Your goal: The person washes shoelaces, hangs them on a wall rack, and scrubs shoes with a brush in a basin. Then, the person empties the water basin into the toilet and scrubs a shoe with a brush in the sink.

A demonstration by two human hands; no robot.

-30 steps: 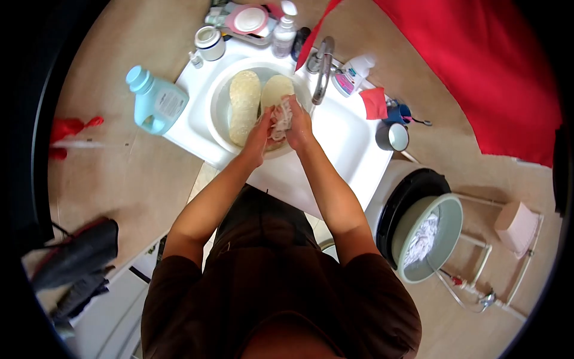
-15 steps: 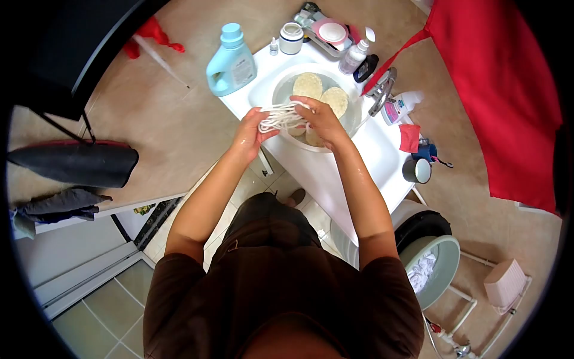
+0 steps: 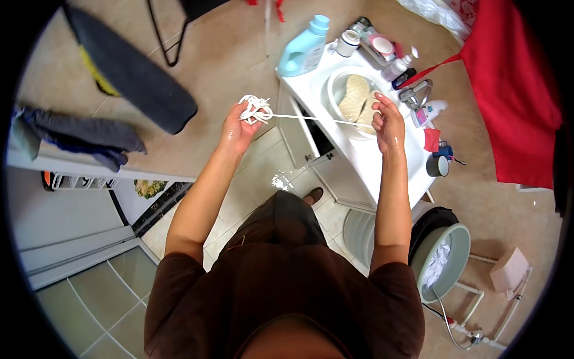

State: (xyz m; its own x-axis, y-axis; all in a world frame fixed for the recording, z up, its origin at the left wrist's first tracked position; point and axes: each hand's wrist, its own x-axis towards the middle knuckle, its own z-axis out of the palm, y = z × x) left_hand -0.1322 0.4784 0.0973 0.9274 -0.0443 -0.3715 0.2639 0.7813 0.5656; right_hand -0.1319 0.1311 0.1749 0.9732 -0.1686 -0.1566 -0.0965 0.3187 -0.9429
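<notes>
My left hand (image 3: pixel 237 133), wet and palm up, holds a loose bundle of white shoelaces (image 3: pixel 257 109) in its curled fingers. One strand runs taut from the bundle to my right hand (image 3: pixel 390 124), which pinches it with bent fingers. The right hand is above the near right side of a round white basin (image 3: pixel 330 99). Pale shoes (image 3: pixel 354 96) lie sole up in water in that basin; the strand crosses in front of the nearer one.
The white sink counter (image 3: pixel 388 170) holds a blue detergent bottle (image 3: pixel 305 48), a pump bottle (image 3: pixel 399 67), a faucet (image 3: pixel 412 96) and a dark cup (image 3: pixel 437 166). A cabinet door (image 3: pixel 297 128) stands ajar below. A green tub (image 3: pixel 459 263) with white cloth is at right.
My hands have moved far apart, from both being on the bundle. The left keeps the bundle, the right has drawn one strand out to the right. The view has shifted.
</notes>
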